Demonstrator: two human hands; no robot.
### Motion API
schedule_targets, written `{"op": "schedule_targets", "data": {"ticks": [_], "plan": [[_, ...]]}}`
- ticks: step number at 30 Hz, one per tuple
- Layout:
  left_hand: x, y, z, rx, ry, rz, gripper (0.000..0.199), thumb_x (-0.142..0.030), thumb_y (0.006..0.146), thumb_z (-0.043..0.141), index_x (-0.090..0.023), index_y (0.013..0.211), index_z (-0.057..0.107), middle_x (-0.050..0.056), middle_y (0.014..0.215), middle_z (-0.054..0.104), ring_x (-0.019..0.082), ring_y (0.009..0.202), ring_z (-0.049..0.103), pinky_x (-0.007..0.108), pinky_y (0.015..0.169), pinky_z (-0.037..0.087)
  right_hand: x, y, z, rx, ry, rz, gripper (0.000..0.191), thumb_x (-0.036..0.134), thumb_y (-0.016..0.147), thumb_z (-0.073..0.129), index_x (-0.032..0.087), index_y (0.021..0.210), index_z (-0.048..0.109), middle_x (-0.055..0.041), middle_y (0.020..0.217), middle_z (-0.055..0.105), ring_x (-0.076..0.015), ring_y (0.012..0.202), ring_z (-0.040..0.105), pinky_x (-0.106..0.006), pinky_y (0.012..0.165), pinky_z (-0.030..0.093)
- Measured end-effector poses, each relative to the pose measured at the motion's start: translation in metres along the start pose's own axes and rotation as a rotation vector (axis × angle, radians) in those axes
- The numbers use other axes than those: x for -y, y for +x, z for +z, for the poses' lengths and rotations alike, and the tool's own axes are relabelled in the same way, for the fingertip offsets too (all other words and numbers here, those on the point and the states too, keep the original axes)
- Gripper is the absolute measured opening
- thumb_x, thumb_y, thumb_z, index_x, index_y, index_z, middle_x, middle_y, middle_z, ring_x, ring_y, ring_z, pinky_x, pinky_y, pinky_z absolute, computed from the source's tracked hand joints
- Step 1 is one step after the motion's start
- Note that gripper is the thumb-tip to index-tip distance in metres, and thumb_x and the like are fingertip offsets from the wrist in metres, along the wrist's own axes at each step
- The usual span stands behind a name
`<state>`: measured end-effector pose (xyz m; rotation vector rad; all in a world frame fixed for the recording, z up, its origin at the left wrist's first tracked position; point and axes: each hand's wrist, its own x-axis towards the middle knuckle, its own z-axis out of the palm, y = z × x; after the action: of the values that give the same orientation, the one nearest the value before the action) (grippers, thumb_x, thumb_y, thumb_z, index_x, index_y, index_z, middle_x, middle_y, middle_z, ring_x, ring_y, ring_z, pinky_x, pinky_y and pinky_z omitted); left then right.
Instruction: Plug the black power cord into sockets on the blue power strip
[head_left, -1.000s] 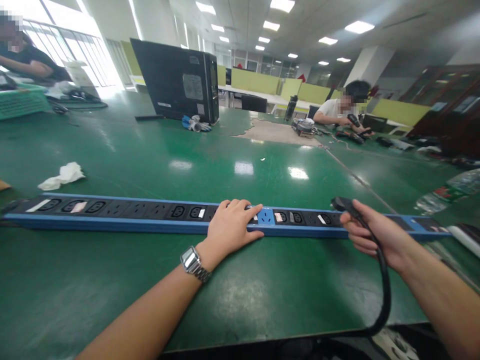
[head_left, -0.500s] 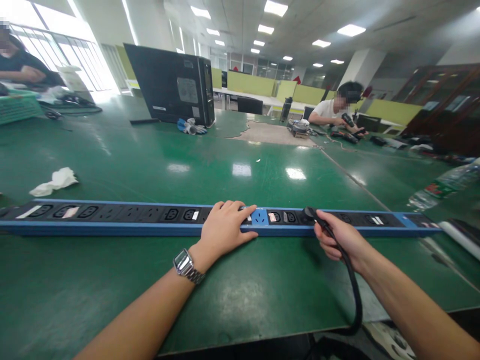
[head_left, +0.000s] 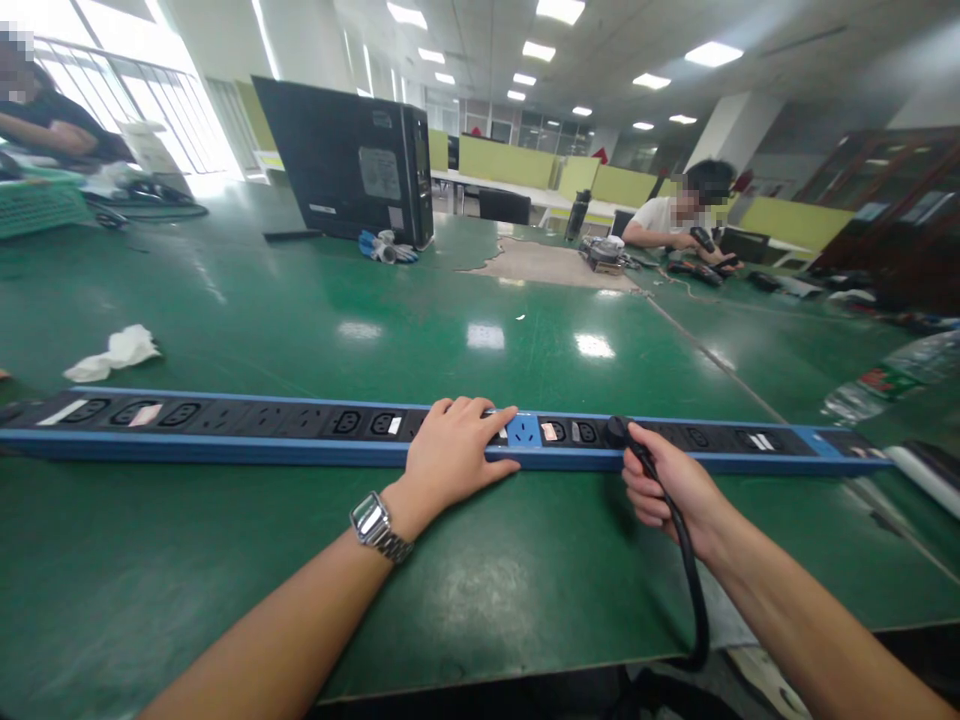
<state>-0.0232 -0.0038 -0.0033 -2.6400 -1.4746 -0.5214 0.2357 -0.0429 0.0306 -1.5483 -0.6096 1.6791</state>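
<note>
A long blue power strip point(head_left: 247, 447) with a row of black sockets lies across the green table in front of me. My left hand point(head_left: 457, 447), with a metal-banded watch at the wrist, grips the strip near its middle, fingers across the top and thumb along the near side. Just right of that hand is a blue socket point(head_left: 523, 431). My right hand point(head_left: 664, 485) is closed around a black plug point(head_left: 618, 432), which sits against a socket right of the middle. Its thick black cord point(head_left: 691, 580) hangs past the table's near edge. How deep the plug sits is hidden.
Crumpled white tissue point(head_left: 120, 352) lies beyond the strip at left. Farther back stand a black computer case point(head_left: 345, 170) and gloves point(head_left: 386, 247). A plastic bottle point(head_left: 892, 378) lies at right. Two people are across the table; one point(head_left: 667, 222) holds a dark tool.
My right hand and the plug have shifted slightly left relative to the strip, and the cord's loop has swung left. The left hand stays in place on the strip.
</note>
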Motion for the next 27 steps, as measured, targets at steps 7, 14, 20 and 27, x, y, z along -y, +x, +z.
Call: {"op": "schedule_targets", "data": {"ticks": [7,14,20,27], "plan": [[0.0,0.0,0.0,-0.007,-0.005,0.001,0.062,-0.057,0.079,0.067,-0.029,0.133,0.055,0.006,0.122,0.063,0.028,0.109,0.056,0.045,0.097,0.039,0.01,0.005,-0.017,-0.046,-0.324,-0.012,0.049,0.055,0.092,0.044,0.018,0.062,0.056,0.0048,0.042,0.04,-0.0089,0.032,0.036,-0.022,0.036,0.029],[0.0,0.0,-0.001,0.0,-0.01,-0.001,0.062,-0.056,0.078,0.068,-0.028,0.133,0.055,0.007,0.121,0.063,0.028,0.11,0.056,0.046,0.097,0.04,0.06,-0.027,-0.014,-0.321,-0.572,-0.982,0.028,0.036,0.076,0.073,0.018,0.059,0.06,0.0031,0.05,0.048,-0.0082,0.045,0.042,-0.021,0.043,0.028],[-0.001,0.001,-0.002,0.001,-0.019,0.0,0.063,-0.054,0.078,0.069,-0.027,0.133,0.055,0.008,0.12,0.063,0.029,0.111,0.057,0.046,0.096,0.041,0.046,0.001,0.021,0.119,-0.185,-0.833,0.043,0.044,0.077,0.068,0.019,0.049,0.046,0.0086,0.041,0.029,-0.0042,0.034,0.023,-0.02,0.037,0.017],[-0.001,0.001,-0.003,0.008,-0.015,-0.004,0.063,-0.054,0.078,0.069,-0.027,0.133,0.055,0.008,0.122,0.063,0.028,0.112,0.056,0.046,0.097,0.04,0.017,0.007,-0.011,-0.176,-0.199,-0.853,0.042,0.046,0.077,0.068,0.02,0.054,0.046,0.0082,0.045,0.029,-0.0057,0.039,0.026,-0.021,0.039,0.02]]}}
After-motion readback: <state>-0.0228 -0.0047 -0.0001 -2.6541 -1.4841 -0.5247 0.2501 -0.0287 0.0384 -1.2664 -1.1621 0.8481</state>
